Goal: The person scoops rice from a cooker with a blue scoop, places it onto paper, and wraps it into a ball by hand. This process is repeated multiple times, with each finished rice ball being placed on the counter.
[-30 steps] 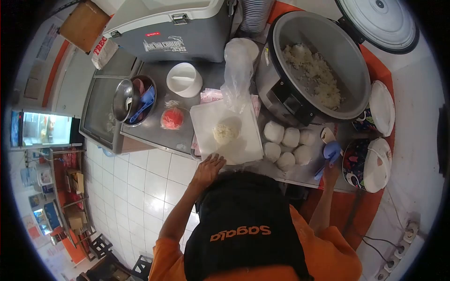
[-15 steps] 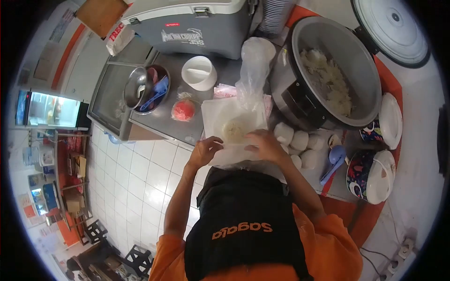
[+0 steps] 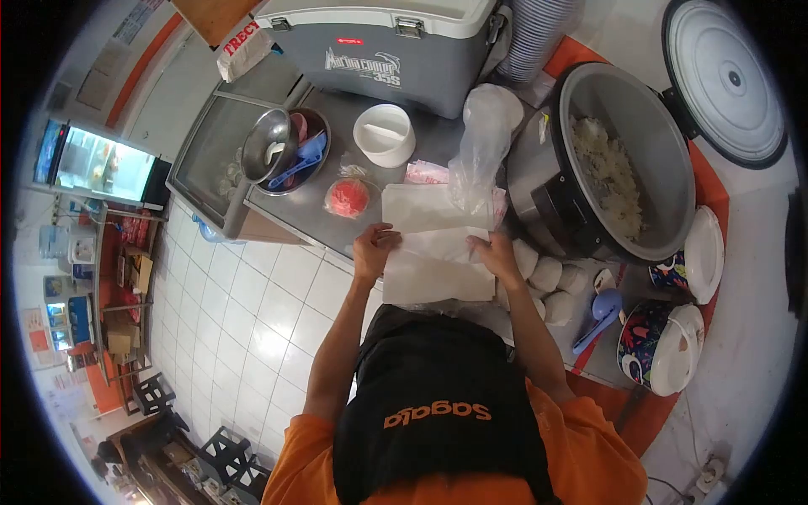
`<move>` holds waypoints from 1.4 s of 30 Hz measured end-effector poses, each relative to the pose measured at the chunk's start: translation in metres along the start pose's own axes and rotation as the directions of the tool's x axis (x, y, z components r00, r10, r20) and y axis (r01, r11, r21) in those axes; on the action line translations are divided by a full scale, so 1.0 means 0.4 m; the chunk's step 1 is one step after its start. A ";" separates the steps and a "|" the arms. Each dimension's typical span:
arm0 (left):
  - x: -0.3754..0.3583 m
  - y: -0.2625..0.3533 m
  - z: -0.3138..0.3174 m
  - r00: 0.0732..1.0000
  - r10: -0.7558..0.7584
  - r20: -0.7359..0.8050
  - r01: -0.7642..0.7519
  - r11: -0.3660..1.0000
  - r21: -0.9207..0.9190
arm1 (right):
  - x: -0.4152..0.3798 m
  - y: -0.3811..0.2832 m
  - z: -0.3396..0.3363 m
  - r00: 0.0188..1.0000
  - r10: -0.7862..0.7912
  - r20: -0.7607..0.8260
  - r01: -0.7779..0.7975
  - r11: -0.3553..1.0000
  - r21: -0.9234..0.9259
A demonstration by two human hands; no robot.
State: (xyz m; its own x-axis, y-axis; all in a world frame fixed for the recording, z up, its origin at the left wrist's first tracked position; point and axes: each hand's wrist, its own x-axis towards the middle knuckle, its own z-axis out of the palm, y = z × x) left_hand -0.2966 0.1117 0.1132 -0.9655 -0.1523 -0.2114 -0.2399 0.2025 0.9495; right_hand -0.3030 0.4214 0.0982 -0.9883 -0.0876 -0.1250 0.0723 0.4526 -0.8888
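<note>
Paper sheet (image 3: 439, 281) has been folded up over the rice mound seen earlier, now hidden; right hand (image 3: 495, 256) went from the blue scoop to the paper. Left hand (image 3: 376, 249): fingers curled in a narrow pinch at the left edge of the fold. Right hand: thumb and fingers narrow, holding the fold's right side. Sheet lies on the counter (image 3: 324, 227), directly in front of the person, between both hands.

Containers, big to small: rice cooker (image 3: 669, 168), uncovered, loose cooked rice (image 3: 613, 181) inside, lid (image 3: 730, 80) hinged back. Grey cooler (image 3: 370, 66), contents not visible. Two patterned pots (image 3: 635, 341), white lids on, contents hidden. Two steel bowls (image 3: 263, 143), one tilted against the other, blue utensil (image 3: 301, 156) in them. White tub (image 3: 396, 154), bar across its opening. Clear plastic bag (image 3: 478, 156) touching the sheet's upper edge.

Counts: 1 cooker, 1 cooler, 2 pots, 2 bowls, 1 tub, 1 stack of cups (image 3: 539, 38) (number unclear), at least 5 white bundles (image 3: 547, 273) beside the right hand, some partly hidden, 1 bagged red bundle (image 3: 348, 198), 1 blue scoop (image 3: 604, 306).
</note>
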 end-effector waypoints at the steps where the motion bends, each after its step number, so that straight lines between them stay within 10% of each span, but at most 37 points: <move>1: 0.001 -0.009 0.011 0.997 0.048 -0.062 -0.046 0.998 0.038 | -0.002 -0.005 -0.001 1.000 0.030 -0.007 -0.030 1.000 0.007; 3: -0.014 0.003 0.029 0.935 0.342 -0.097 -0.294 0.898 0.329 | -0.004 -0.009 0.001 0.998 0.049 -0.032 -0.049 0.999 0.005; 5: -0.073 0.067 0.045 0.697 0.708 0.113 -0.550 0.427 0.718 | -0.009 -0.012 -0.010 0.996 0.077 -0.039 -0.077 0.997 -0.007; 8: -0.130 -0.006 0.118 0.619 0.651 0.438 -0.779 0.439 0.448 | -0.013 -0.002 -0.015 0.998 0.052 -0.041 -0.054 0.996 -0.065; 14: -0.103 -0.126 0.202 0.681 0.578 0.451 -0.724 0.438 0.532 | -0.049 0.062 -0.091 0.989 0.018 0.149 0.070 0.824 -0.562; 15: -0.099 -0.152 0.219 0.694 0.558 0.455 -0.712 0.440 0.547 | -0.067 0.021 -0.100 0.965 -0.114 0.236 0.168 0.960 -0.223; 17: -0.099 -0.171 0.211 0.650 0.616 0.446 -0.736 0.363 0.571 | -0.042 0.092 -0.106 0.937 -0.154 0.313 0.287 0.852 -0.439; 19: -0.106 -0.084 0.182 0.659 0.565 0.496 -0.744 0.391 0.542 | -0.011 0.072 -0.128 0.925 -0.003 0.381 0.224 0.812 -0.538; 27: -0.096 -0.076 0.198 0.618 0.667 0.416 -0.763 0.382 0.522 | 0.215 0.068 -0.070 0.957 -0.015 0.290 -0.045 0.978 0.202; 32: -0.082 -0.058 0.215 0.586 0.736 0.339 -0.759 0.353 0.547 | 0.338 0.050 0.009 0.960 -0.275 0.052 0.276 0.898 -0.342; 35: -0.036 -0.084 0.230 0.595 0.740 0.313 -0.755 0.382 0.533 | 0.310 -0.045 0.022 0.993 -0.114 0.026 0.114 0.892 -0.438; 38: -0.013 -0.077 0.216 0.648 0.685 0.333 -0.727 0.426 0.538 | 0.421 0.207 0.005 0.935 -0.347 0.075 0.350 0.865 -0.359; 42: 0.007 -0.047 0.215 0.795 0.516 0.319 -0.603 0.619 0.503 | 0.257 0.124 -0.043 0.915 -0.323 0.240 0.349 0.934 -0.074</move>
State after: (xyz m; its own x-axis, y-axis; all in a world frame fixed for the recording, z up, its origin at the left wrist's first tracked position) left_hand -0.3034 0.1906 0.0746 -0.9240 0.2917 0.2474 0.3825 0.7039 0.5985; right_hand -0.4035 0.4501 0.0491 -0.8958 -0.4393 0.0668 -0.2874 0.4580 -0.8412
